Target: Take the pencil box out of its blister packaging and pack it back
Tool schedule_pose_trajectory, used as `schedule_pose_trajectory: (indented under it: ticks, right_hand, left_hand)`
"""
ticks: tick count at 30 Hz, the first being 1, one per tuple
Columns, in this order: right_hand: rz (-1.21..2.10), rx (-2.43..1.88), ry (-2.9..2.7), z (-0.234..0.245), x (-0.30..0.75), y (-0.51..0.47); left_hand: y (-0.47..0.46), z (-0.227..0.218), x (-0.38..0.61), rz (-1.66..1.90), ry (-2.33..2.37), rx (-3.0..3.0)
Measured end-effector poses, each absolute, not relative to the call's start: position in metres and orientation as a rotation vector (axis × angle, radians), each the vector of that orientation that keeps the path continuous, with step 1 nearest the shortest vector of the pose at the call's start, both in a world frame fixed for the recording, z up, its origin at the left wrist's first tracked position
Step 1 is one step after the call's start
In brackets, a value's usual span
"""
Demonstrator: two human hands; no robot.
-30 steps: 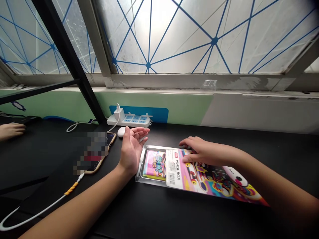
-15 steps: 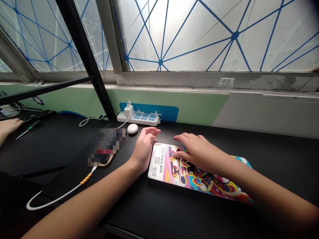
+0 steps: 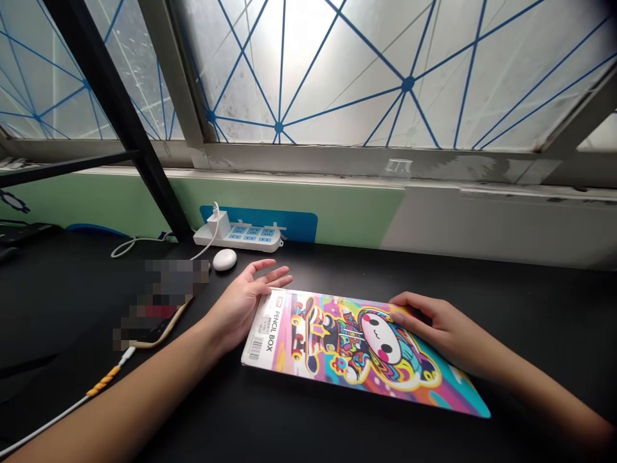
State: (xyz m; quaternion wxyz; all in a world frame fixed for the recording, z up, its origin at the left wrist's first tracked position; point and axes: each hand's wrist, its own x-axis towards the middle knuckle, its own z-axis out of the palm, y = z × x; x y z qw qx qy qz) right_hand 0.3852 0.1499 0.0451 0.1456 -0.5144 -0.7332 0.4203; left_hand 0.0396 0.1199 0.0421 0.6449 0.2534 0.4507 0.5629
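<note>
A flat pencil box (image 3: 357, 347) with a colourful cartoon character on a skateboard lies before me on the black desk, its white label end to the left. "PENCIL BOX" and a barcode are printed at that end. My left hand (image 3: 241, 302) is beside the label end, fingers stretched out past the far corner and the thumb near the box's edge. At the far long edge, right of the middle, my right hand (image 3: 434, 321) grips the pencil box, thumb on top. The rest of its fingers are partly hidden behind the edge.
A blurred-out phone-like device (image 3: 166, 302) with a white cable (image 3: 53, 418) lies on the left. Behind it are a round white case (image 3: 225, 260) and a white power strip (image 3: 250, 236) with a plug. A black metal frame (image 3: 120, 122) slants up at left, before the windows.
My right hand has moved right, off the box's top to its far edge, uncovering the cartoon. My left fingers have spread. The view has turned right, and another person's hand has left it.
</note>
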Motion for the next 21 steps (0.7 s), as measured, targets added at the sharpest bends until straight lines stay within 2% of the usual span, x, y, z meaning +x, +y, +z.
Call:
schedule_pose_trajectory:
  ticks: [9, 21]
  right_hand:
    - [1.232, -1.457, -2.067, 0.044, 0.39, 0.151]
    - [1.041, -1.475, -2.114, 0.041, 0.393, 0.154]
  left_hand:
    - [0.125, 0.041, 0.041, 1.285, 1.075, 0.576]
    - [0.133, 0.036, 0.048, 1.288, 1.194, 0.401]
